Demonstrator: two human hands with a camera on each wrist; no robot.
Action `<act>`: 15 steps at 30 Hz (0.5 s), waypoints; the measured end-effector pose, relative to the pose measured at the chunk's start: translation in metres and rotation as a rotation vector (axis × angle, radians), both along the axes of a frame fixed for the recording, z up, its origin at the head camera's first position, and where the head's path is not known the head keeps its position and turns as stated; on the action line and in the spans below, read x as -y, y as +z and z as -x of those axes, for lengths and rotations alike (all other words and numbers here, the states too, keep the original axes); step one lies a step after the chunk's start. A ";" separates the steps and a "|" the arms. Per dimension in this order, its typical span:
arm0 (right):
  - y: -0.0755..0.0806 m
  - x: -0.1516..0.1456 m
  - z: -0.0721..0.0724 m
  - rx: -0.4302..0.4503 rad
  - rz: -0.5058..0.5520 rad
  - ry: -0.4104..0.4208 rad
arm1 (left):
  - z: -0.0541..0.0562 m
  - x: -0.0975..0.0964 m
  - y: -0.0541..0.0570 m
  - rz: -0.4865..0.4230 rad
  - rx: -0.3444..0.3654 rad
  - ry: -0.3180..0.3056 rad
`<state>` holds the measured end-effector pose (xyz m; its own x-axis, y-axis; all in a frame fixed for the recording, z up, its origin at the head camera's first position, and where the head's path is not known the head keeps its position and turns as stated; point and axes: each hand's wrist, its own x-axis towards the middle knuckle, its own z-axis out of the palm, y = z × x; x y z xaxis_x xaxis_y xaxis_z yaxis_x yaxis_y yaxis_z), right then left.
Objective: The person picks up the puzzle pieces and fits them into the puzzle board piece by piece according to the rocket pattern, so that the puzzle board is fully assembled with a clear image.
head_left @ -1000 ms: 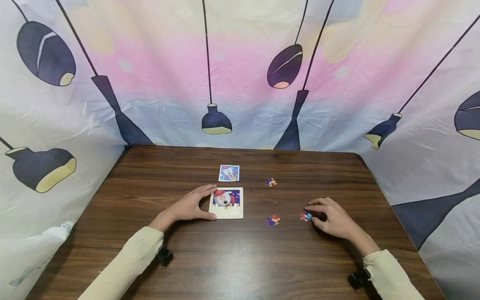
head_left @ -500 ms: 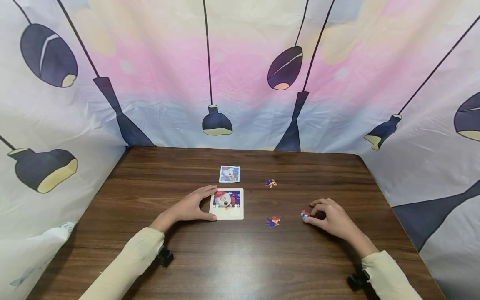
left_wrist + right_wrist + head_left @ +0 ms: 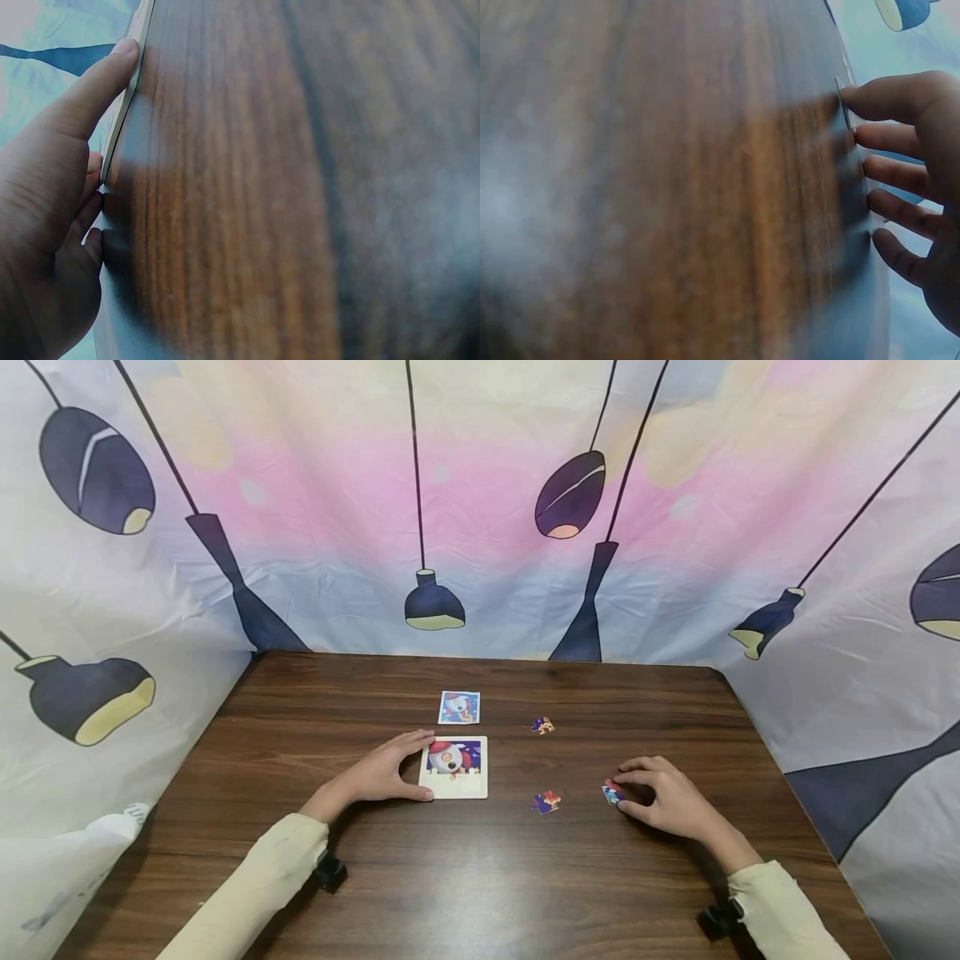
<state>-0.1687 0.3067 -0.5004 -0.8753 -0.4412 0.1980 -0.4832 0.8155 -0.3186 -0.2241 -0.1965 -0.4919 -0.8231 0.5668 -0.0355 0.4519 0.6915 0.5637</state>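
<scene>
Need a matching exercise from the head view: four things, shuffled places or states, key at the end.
Things
1. left hand
2. right hand
3. picture card
4. puzzle board

Places or states
A. lying just beyond the puzzle board
B. fingertips at a red-and-blue piece
C. pale-framed, upper part filled in
D. spanning the puzzle board's left side

Pairs: 1-D, 2-B, 3-A, 4-C
</scene>
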 end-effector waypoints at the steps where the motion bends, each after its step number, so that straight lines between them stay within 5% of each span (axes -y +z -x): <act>1: 0.000 0.000 0.000 0.003 -0.002 0.004 | 0.000 0.000 0.000 0.001 0.000 0.001; 15: 0.007 0.007 0.012 -0.002 0.035 0.058 | -0.001 0.000 0.000 0.004 0.007 0.008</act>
